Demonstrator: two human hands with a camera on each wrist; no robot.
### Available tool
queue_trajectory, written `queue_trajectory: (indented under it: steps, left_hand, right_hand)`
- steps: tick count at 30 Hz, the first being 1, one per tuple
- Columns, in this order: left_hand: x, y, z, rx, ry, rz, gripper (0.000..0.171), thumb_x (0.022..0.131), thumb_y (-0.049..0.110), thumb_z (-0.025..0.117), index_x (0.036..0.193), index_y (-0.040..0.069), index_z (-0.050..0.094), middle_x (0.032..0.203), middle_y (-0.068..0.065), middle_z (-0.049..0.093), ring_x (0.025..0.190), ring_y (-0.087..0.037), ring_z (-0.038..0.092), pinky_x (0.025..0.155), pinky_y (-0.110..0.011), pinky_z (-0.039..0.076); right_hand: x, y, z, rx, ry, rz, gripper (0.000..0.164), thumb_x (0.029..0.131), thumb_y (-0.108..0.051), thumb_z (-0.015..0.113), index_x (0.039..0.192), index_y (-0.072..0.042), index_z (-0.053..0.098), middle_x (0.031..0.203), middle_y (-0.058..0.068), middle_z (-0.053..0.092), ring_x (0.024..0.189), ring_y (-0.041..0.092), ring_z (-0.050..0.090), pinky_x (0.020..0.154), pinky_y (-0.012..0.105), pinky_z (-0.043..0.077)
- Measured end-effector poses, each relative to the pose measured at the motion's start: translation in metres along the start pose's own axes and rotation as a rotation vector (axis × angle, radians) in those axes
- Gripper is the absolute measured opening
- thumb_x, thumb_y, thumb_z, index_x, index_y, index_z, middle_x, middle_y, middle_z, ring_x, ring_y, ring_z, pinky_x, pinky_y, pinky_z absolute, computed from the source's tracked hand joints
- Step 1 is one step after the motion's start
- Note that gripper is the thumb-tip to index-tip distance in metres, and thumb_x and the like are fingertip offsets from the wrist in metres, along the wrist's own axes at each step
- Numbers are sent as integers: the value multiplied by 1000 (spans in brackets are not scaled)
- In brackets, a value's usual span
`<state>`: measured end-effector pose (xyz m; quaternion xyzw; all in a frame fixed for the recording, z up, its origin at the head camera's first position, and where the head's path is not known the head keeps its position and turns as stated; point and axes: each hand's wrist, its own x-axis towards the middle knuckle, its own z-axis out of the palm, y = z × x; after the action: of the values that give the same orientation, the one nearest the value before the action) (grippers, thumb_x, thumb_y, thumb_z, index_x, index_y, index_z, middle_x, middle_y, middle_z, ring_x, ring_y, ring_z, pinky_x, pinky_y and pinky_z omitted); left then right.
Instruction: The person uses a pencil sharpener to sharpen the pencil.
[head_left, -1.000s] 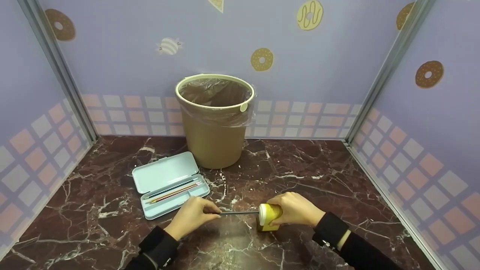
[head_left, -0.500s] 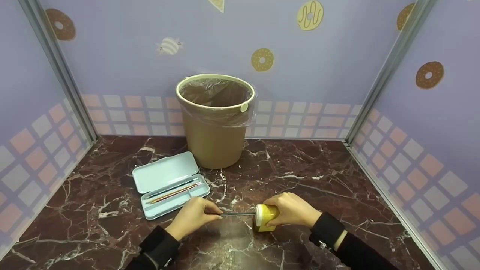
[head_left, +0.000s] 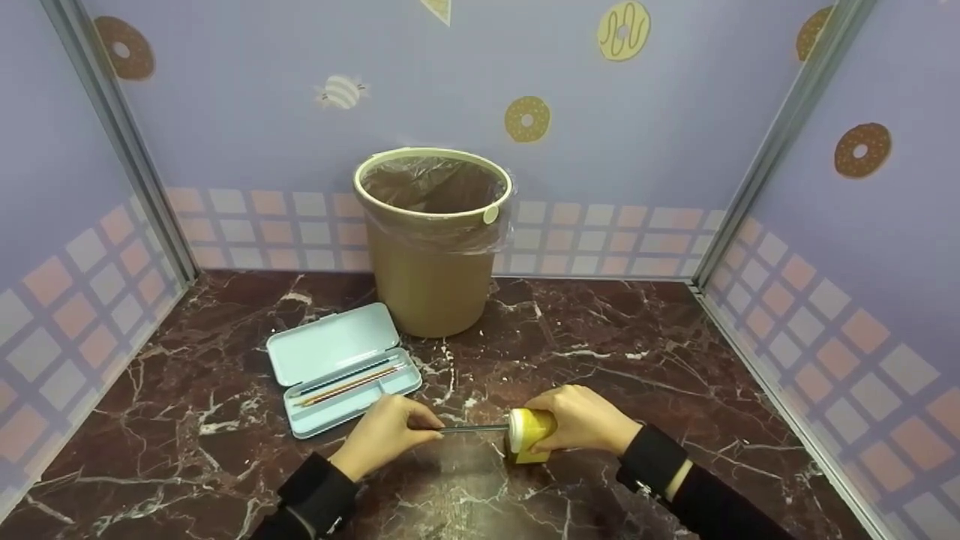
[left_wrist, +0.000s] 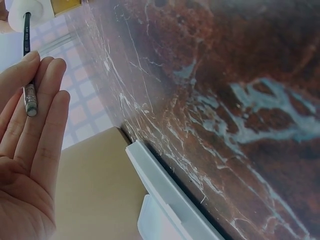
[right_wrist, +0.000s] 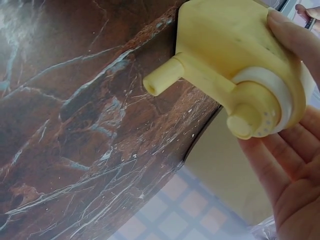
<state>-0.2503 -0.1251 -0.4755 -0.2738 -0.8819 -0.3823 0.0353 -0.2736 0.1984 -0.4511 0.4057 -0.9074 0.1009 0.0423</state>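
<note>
In the head view my left hand (head_left: pixel 390 429) pinches the rear end of a dark pencil (head_left: pixel 474 429), held level over the table. The left wrist view shows the pencil's eraser end (left_wrist: pixel 31 108) sticking out past the thumb and fingers. Its other end goes into the white round front of a yellow hand-crank pencil sharpener (head_left: pixel 534 430), so the tip is hidden. My right hand (head_left: pixel 589 421) grips the sharpener from behind, thumb on one side and fingers on the other. In the right wrist view the crank handle (right_wrist: pixel 164 77) points away from the fingers.
A light-blue pencil case (head_left: pixel 334 346) lies open left of the hands, with several pencils (head_left: pixel 349 386) inside. Behind it stands a tan trash bin (head_left: pixel 431 277) lined with a clear bag. Small pale crumbs dot the marble-patterned table (head_left: pixel 637 405). Patterned walls enclose the back and sides.
The sharpener and right hand have shifted slightly left toward the left hand, and a little less of the pencil shows between them. The left hand has stayed in place.
</note>
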Motion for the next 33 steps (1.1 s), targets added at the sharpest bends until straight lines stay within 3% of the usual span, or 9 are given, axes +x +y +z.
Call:
queue_trajectory:
  steps: [8, 12, 17, 24, 29, 33]
  left_hand:
    - [1, 3, -2, 17, -22, 7, 11, 83, 13, 82, 91, 5, 80, 86, -6, 80, 74, -13, 74, 71, -21, 58]
    - [3, 7, -1, 13, -40, 5, 16, 82, 14, 83, 96, 6, 81, 92, -10, 81, 80, -21, 77, 74, -27, 61]
    - [8, 16, 3, 27, -57, 27, 34, 80, 18, 86, 110, 6, 78, 104, -12, 80, 90, -27, 78, 83, -39, 62]
    - [18, 32, 12, 131, -96, -36, 62, 72, 26, 91, 126, 6, 70, 119, -15, 76, 100, -33, 74, 90, -51, 60]
    - [23, 38, 21, 207, -122, -61, 65, 68, 33, 93, 124, 8, 71, 115, -15, 77, 98, -33, 74, 86, -51, 61]
    - [27, 39, 29, 236, -125, -64, 58, 66, 34, 93, 116, 11, 74, 103, -10, 78, 88, -26, 72, 77, -45, 62]
  right_hand:
    - [-1, 0, 0, -5, 0, 7, 46, 71, -34, 91, 109, -13, 76, 99, 0, 80, 80, 11, 71, 67, 23, 54]
    - [-1, -1, 1, -19, 9, 4, 46, 71, -35, 90, 108, -13, 76, 98, 0, 79, 80, 12, 71, 67, 24, 54]
    - [3, -4, 3, -32, 12, 2, 47, 71, -37, 90, 109, -14, 76, 98, 0, 80, 81, 13, 72, 68, 25, 55]
    - [15, -15, 7, -21, 16, -29, 45, 73, -38, 89, 110, -14, 76, 98, -1, 80, 79, 11, 71, 67, 23, 55]
    - [24, -25, 11, -41, 32, -64, 45, 74, -37, 89, 111, -14, 76, 95, -2, 79, 77, 10, 70, 67, 23, 55]
    - [30, -33, 13, -53, 49, -81, 47, 75, -37, 88, 115, -15, 75, 98, -3, 79, 79, 11, 71, 70, 23, 57]
